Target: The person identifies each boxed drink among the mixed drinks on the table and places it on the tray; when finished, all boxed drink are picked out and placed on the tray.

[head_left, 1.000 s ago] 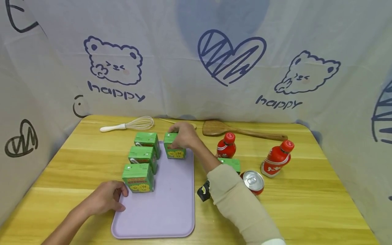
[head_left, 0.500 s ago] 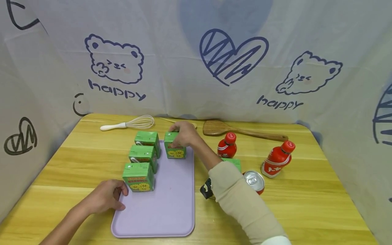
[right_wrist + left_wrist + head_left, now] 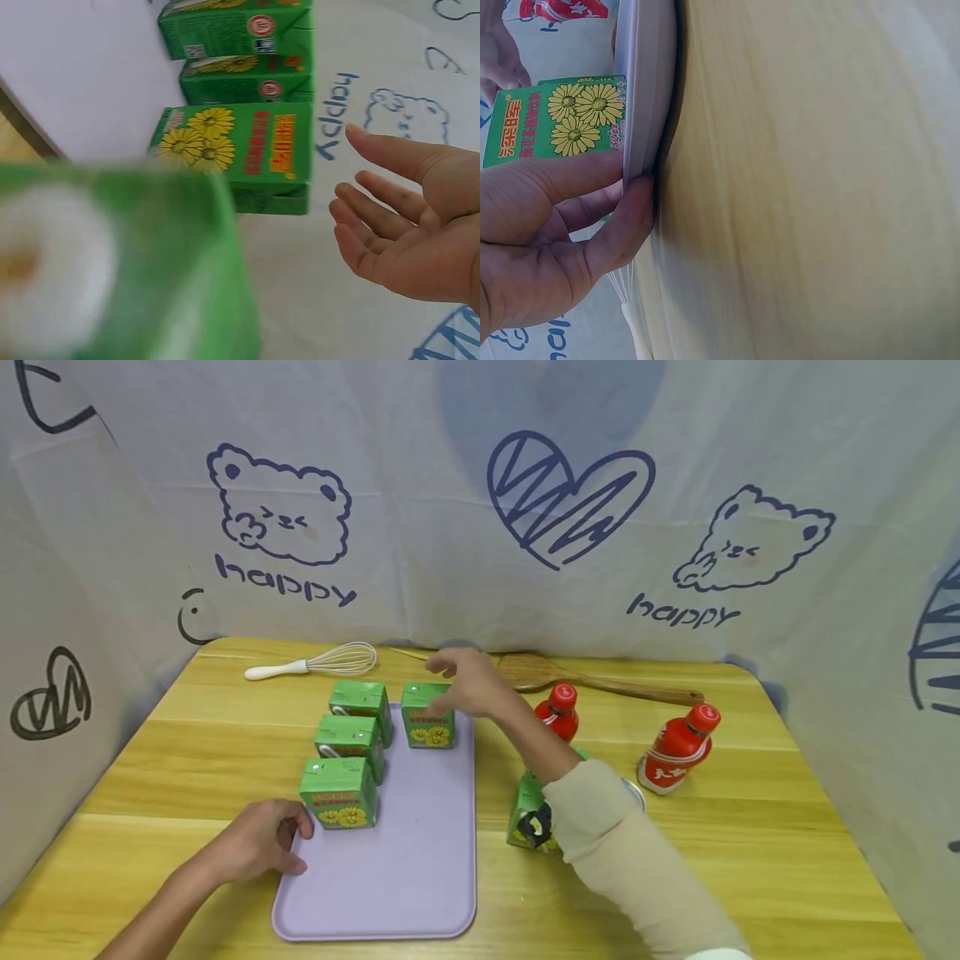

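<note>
We log the tray, left rim pinched by the left hand. The right hand, nearer the far-right carton, has fingers spread, holding nothing. It stands upright on the tray, long axis vertical, just left of and below this hand; we see nothing between. Three cartons line the tray's left side; another carton, partly hidden, sits off its right.

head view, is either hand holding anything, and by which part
The left hand pinches the purple tray by the rim on its left side. The right hand, near a green carton, holds nothing.
</note>
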`<state>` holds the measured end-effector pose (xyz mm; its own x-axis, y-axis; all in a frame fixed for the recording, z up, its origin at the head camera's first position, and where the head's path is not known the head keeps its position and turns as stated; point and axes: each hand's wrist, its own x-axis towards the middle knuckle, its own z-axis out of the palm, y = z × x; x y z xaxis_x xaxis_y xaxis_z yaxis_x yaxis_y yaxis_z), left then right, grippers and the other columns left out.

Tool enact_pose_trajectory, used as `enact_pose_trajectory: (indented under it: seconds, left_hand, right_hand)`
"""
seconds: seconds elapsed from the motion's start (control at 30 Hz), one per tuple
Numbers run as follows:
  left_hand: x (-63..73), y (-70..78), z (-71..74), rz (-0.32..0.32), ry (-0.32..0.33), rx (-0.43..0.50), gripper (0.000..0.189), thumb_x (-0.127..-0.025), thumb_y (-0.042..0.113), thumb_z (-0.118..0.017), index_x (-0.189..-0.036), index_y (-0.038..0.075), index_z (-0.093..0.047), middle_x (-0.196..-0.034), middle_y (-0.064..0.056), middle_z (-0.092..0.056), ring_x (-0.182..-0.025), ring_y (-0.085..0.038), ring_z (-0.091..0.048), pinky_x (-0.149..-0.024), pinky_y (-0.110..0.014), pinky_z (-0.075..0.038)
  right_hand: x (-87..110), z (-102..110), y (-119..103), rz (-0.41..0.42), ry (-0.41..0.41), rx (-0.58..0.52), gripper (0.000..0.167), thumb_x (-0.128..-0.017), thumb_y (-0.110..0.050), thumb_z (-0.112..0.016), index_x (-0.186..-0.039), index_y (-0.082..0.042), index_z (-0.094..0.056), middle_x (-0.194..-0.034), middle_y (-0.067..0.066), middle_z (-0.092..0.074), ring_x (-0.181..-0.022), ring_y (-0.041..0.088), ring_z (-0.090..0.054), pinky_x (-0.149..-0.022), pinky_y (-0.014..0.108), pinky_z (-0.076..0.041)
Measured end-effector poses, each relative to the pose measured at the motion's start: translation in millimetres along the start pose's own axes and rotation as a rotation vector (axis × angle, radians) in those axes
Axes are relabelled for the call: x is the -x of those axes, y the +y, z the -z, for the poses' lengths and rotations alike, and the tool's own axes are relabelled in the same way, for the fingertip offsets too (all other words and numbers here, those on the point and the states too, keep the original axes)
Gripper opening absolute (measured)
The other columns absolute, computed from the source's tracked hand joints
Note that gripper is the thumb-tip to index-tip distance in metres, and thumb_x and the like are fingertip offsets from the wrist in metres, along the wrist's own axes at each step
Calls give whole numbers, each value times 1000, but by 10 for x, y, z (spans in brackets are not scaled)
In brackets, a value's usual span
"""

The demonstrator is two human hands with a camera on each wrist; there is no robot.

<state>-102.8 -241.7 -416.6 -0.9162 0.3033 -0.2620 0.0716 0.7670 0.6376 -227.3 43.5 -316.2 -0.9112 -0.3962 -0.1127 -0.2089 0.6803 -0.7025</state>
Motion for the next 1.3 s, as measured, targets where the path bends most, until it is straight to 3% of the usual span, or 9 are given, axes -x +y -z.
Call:
enact_pose_trajectory:
  seconds: [0.23,0.47,0.7,1.0,1.3]
  left_hand:
    - [10,-9,-3,15,-3,11,35,-59,1,-83,-84,5,-59,-66,-4,-51,-60,-15,-46,-51,-23,-39]
    - [14,-19,-3,6,-1,13,35,-59,0,-83,-83,5,-59,-65,-3,-51,-60,-15,-46,-50,-23,-40]
    - [10,-19,-3,-10,5,11,34,-58,1,-83,-83,5,-59,-65,-3,-51,-59,-13,-46,-50,-23,-40]
    - [-3,5,12,2,-7,10,34,-58,0,-83,-83,4,-59,-66,-3,-51,-61,-15,-47,-51,-24,-40]
    - [-11,8,9,-13,-9,9,34,-57,1,-83,-82,4,-60,-65,-3,-51,-60,-14,-47,-51,-23,-40]
  right_hand:
    - [322,161,6,21,4,-39,58,-75,-14,-79,-129,-11,-55,-130,4,-58,-121,22,-53,-101,39,-44]
    - [632,229,90,132,16,-19,57,-75,-16,-80,-126,-7,-57,-125,7,-61,-116,23,-56,-101,39,-44]
    - [939,285,218,111,36,-9,56,-74,-21,-81,-124,-11,-59,-125,3,-62,-117,21,-56,-101,39,-44]
    - [1296,255,530,102,57,-99,55,-74,-22,-80,-124,-9,-59,-123,7,-63,-117,25,-58,-100,41,-45]
    - [1558,158,716,43,69,-35,49,-70,-19,-83,-115,-13,-64,-116,3,-67,-107,22,-64,-90,38,-51]
